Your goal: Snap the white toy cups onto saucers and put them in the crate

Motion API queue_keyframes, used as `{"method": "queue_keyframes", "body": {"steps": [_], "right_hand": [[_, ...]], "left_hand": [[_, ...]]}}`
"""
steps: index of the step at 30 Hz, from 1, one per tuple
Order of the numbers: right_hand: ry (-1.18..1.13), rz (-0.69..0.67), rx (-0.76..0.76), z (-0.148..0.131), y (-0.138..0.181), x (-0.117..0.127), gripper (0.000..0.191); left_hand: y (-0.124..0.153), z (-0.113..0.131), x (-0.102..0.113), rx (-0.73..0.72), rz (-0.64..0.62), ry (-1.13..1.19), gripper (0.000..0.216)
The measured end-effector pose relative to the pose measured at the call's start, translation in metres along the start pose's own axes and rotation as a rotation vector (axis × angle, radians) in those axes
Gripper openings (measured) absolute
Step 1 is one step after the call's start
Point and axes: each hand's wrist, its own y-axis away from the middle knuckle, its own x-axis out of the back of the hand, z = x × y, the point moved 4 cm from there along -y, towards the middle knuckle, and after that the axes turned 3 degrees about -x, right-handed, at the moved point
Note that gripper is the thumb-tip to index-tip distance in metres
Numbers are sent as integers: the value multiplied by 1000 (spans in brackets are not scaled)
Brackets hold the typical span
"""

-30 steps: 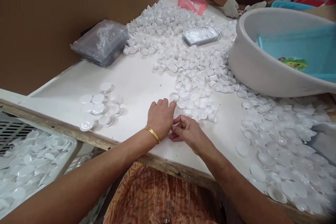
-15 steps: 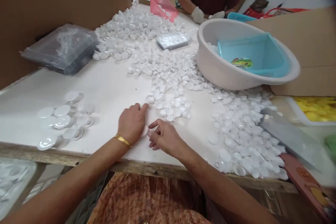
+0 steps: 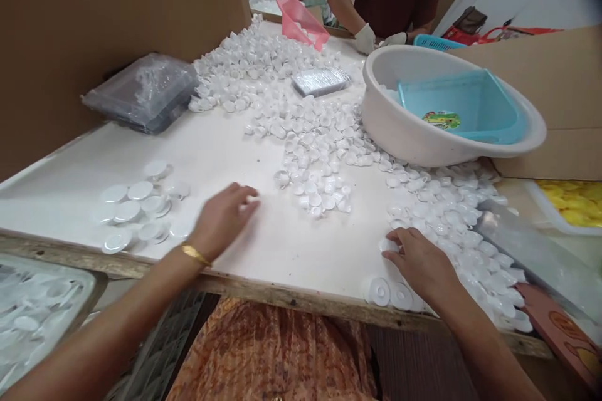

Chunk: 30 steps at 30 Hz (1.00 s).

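Observation:
My right hand (image 3: pixel 418 263) is at the near right, its thumb and fingertips closed on the edge of a small white saucer-like disc (image 3: pixel 387 245). Just below it, more white discs (image 3: pixel 379 292) lie flat near the table's front edge. Left of centre, my left hand (image 3: pixel 228 216) hovers low over the table, thumb and fingers apart, slightly blurred. It points toward a heap of small white cup-like pieces (image 3: pixel 320 191). A loose group of white discs (image 3: pixel 126 211) lies to the left of that hand, some overlapping.
A white basin (image 3: pixel 409 131) holding a blue tray (image 3: pixel 461 100) stands at the right. Farther back are a pink scoop (image 3: pixel 301 22), a wrapped clear pack (image 3: pixel 320 80) and a co-worker's gloved hands (image 3: pixel 365 39). Plastic sheets (image 3: pixel 145 91) sit by the cardboard at left.
My hands have parted from the middle. The right hand has moved right to the discs; the left has shifted slightly left. One more disc shows beside the left group, and the view has shifted.

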Motion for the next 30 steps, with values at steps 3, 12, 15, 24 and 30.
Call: {"method": "queue_keyframes", "body": {"steps": [3,12,15,24,30], "right_hand": [[-21,26,10,-8,-2,8,15],[-1032,-286,-148,-59,-3,11,24],[-1299,-395,-168,-92,-4,3,30],[-1347,-511,-115,-158,-13,-19,23],[-1388,-581,-132,-185,-16,-29,12]], "left_hand": [[-19,41,-35,-147,-83,97,30],[-30,57,-43,-142,-162,26,15],[-12,49,-21,-137,-201,-75,11],[15,33,-25,-154,-359,-230,23],[19,14,-12,35,-284,28,33]]}}
